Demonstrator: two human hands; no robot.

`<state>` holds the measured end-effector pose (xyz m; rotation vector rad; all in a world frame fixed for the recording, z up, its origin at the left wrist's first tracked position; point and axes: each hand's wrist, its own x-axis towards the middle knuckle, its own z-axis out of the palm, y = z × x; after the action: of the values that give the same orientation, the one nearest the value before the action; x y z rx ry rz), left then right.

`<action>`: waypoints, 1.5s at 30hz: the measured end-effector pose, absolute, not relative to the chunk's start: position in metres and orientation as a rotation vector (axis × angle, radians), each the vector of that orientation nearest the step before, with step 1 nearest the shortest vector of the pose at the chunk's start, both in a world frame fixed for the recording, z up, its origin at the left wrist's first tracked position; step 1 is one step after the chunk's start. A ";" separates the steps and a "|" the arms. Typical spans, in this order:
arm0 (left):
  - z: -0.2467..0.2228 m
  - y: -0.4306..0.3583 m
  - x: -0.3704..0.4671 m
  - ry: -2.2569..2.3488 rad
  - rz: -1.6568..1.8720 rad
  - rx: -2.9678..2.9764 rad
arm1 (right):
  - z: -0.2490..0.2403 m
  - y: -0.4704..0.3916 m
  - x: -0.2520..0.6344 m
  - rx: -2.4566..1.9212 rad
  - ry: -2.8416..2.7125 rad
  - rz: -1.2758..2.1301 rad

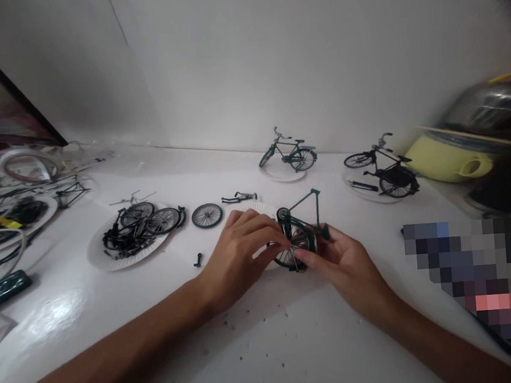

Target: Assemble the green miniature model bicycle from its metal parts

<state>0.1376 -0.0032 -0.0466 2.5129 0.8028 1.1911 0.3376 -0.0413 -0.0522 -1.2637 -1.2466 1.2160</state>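
Observation:
Between my hands is a dark green model bicycle frame (317, 210) with one spoked wheel (282, 261) fitted in it, tilted over a white paper plate (250, 207). My right hand (348, 261) grips the frame and wheel from the right, its thumb near the hub. From the left, the thumb and forefinger of my left hand (241, 242) pinch at the wheel's hub; any small part between those fingertips is hidden. Beyond my left hand lie a loose spoked wheel (207, 216) and a thin dark fork-like part (239, 197). A tiny green piece (198, 259) rests near my left wrist.
A complete green model bicycle (292, 151) and a black one (383, 168) stand at the back. Bicycle parts heap on a paper plate (94, 258) at left, with another loaded plate (49, 214) farther left. A yellow cup (441, 155) and a blurred-out object (476, 281) are at right.

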 end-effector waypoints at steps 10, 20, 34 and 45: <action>-0.044 -0.004 0.136 0.687 1.216 2.612 | -0.056 -0.042 0.340 -1.220 -1.287 1.272; -0.046 -0.004 0.138 0.773 1.277 2.587 | -0.056 -0.043 0.340 -1.189 -1.295 1.348; -0.044 -0.001 0.136 0.776 1.050 2.428 | -0.054 -0.042 0.343 -1.267 -1.366 1.314; -0.046 -0.003 0.133 0.748 1.000 2.548 | -0.051 -0.039 0.344 -1.242 -1.370 1.339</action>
<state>0.1332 -0.0034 -0.0456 2.5483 0.7481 1.0004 0.3437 -0.0391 -0.0507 -1.2416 -1.3697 1.3387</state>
